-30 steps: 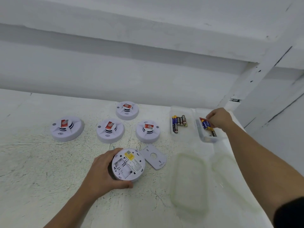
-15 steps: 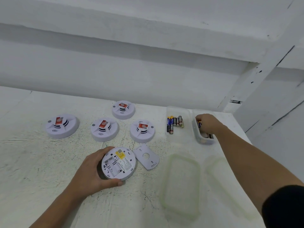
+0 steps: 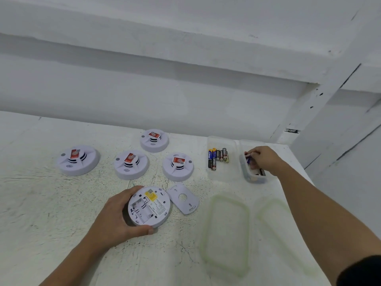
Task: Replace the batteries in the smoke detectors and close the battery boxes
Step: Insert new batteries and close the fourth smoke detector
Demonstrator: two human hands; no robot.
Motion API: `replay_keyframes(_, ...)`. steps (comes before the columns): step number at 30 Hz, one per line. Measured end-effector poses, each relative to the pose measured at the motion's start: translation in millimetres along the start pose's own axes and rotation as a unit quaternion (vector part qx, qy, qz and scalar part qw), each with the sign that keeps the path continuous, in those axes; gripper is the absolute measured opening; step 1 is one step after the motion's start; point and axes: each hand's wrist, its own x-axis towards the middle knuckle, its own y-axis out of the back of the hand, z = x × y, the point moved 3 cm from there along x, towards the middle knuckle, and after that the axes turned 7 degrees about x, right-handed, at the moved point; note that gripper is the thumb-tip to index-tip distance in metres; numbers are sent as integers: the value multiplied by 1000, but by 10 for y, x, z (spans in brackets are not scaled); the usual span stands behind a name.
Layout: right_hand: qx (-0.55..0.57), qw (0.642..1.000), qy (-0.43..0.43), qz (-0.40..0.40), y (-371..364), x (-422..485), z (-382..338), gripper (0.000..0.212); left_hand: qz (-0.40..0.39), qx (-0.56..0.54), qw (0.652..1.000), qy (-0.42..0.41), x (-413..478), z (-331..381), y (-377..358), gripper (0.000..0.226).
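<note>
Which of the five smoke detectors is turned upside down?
The nearest smoke detector, gripped by the left hand: its open battery bay faces up. The other four detectors sit dome up, red labels on top.

The table point(image 3: 41, 203) is painted white, matt and rough, its coat crazed with fine dark cracks. The 4 closed smoke detectors point(image 3: 132, 165) are smooth matt white plastic, each topped with a red sticker. The opened smoke detector point(image 3: 149, 206) is the same plastic, with a yellow label. The cover plate point(image 3: 183, 199) is matt white plastic. The 2 containers point(image 3: 221, 176) are clear plastic. The 2 lids point(image 3: 225, 232) are cloudy plastic with pale green rims. The batteries point(image 3: 217, 158) have glossy printed wraps.
</note>
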Motion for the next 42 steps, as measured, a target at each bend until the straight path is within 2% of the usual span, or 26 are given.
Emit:
replay_keyframes(3,170,984,-22,42,57,-129,-28,24,-11,5,1000,18,-11,-68,-12,87)
replay_keyframes(6,279,958,3,65,64,-354,-207,22,-13,10,1000,21,6,-118,-18,83)
replay_keyframes(9,324,944,44,54,-68,-608,-433,24,-15,14,1000,14,20,-127,-13,83)
replay_keyframes(13,338,938,77,-16,-517,-1024,-710,22,-23,14,1000,16,29,-205,-12,87)
replay_keyframes(15,308,945,84,-63,-802,-1262,-814,22,-27,11,999,18,36,-217,-19,90)
replay_keyframes(20,136,969,124,-167,-1491,-1796,-990,22,-29,9,1000,8,33,-239,-3,91)
replay_keyframes(25,-15,963,204,-176,-1839,-2044,-1025,26,-16,23,1000,-14,48,-203,20,82)
replay_keyframes(32,-79,946,257,-178,-1982,-2145,-904,33,-12,37,999,-27,54,-257,11,87)
replay_keyframes(36,-116,940,268,-177,-2020,-2196,-890,34,-33,18,999,-12,69,-327,-10,89)
replay_keyframes(42,-140,917,303,-218,-2017,-2174,-913,34,-91,-12,996,15,68,-507,-27,103)
